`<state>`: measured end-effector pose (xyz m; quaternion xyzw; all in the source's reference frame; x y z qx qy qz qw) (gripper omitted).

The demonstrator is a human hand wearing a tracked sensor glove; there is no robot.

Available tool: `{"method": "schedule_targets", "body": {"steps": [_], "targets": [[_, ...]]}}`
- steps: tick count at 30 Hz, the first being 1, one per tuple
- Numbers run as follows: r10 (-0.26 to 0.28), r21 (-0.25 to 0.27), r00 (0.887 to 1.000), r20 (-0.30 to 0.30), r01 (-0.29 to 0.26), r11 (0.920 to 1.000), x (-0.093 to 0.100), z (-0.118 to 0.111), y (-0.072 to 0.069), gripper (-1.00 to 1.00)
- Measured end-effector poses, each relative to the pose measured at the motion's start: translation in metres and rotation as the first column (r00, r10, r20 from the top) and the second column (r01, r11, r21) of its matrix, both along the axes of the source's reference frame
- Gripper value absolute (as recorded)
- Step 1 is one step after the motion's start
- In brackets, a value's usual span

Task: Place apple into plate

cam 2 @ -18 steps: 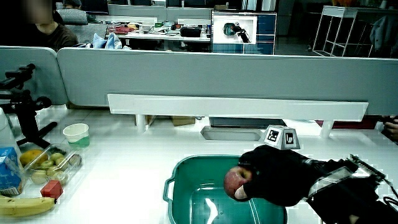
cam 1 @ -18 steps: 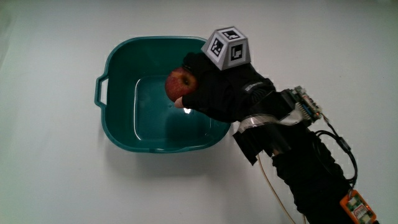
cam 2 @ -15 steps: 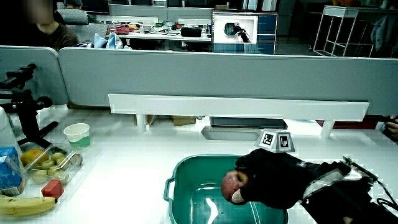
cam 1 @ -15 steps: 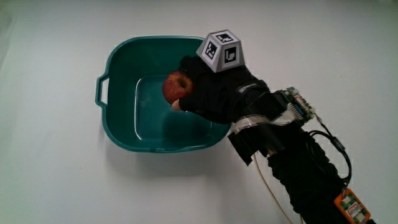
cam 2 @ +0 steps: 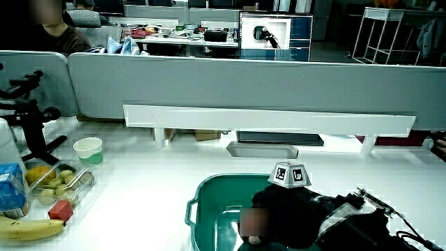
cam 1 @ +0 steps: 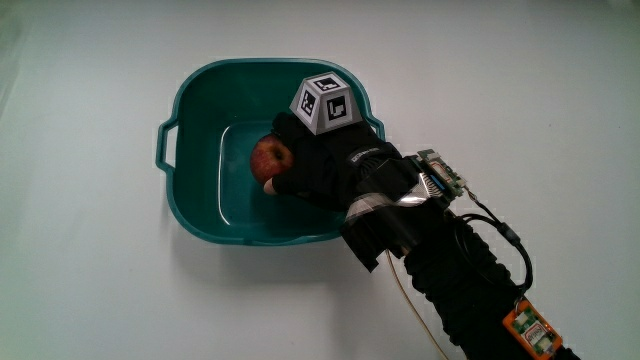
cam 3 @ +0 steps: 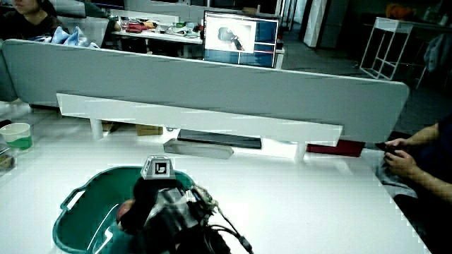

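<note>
Main view: a plain white table carries one teal basin with a handle at its rim. My hand is inside the basin, fingers closed around the apple, which sits low over the basin floor, near its middle. The patterned cube on the back of my glove shows black-and-white square markings; no readable words. My forearm crosses the basin rim at the edge nearer to me, with a cable and a small orange tag along it. Against the picture 0.6 s ago, my hand and the apple have moved deeper into the basin and lower; the basin has not shifted.

In a side view, the table runs to a low grey partition, with an office room past it and a lit monitor; its picture is too small to read. Near one table edge stand a paper cup, a tray of fruit, a banana and a blue carton whose print I cannot read. My hand grips the apple inside the basin, lower than 0.6 s ago.

In a side view, the same partition and monitor appear. My hand is in the basin; the apple barely shows.
</note>
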<state>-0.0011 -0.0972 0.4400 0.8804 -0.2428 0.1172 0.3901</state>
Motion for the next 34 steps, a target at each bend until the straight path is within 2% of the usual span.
{"method": "schedule_targets", "body": {"steps": [2,10,11,13,16,17,20,21,22,24,26,27,28,30,32,34], "targets": [[-0.007,-0.004,1.000,0.005,0.007,1.0000,-0.003,0.001,0.001,0.00],[-0.029,-0.040,0.999,-0.042,0.027,0.9988,-0.009,0.017,0.006,0.00],[-0.010,-0.056,1.000,-0.020,0.009,0.9984,-0.008,0.018,0.006,0.00],[-0.017,-0.052,0.999,-0.038,0.015,0.9985,-0.008,0.020,0.005,0.00],[0.000,-0.079,0.999,-0.045,-0.004,0.9969,-0.006,0.023,0.005,0.00],[0.008,-0.101,1.000,-0.030,-0.011,0.9948,-0.005,0.024,0.006,0.00],[0.029,-0.089,0.999,-0.028,-0.031,0.9956,-0.004,0.023,0.007,0.00],[0.026,-0.072,0.999,-0.044,-0.029,0.9970,-0.005,0.024,0.008,-0.07],[0.016,-0.080,0.999,-0.039,-0.019,0.9966,-0.005,0.024,0.009,-0.13],[0.020,-0.104,0.997,-0.068,-0.027,0.9943,-0.003,0.029,0.010,-0.27],[0.032,-0.132,0.998,-0.047,-0.038,0.9905,0.000,0.027,0.011,-0.40],[0.043,-0.105,0.998,-0.050,-0.048,0.9933,0.001,0.024,0.011,-0.47],[0.042,-0.113,0.999,-0.033,-0.046,0.9925,0.002,0.020,0.011,-0.53],[0.035,-0.158,0.999,-0.027,-0.039,0.9867,0.006,0.020,0.013,-0.67],[0.046,-0.129,0.997,-0.055,-0.053,0.9902,0.012,0.013,0.016,-0.80],[0.005,-0.093,1.000,-0.003,-0.005,0.9956,0.014,-0.010,0.023,-0.93]]}}
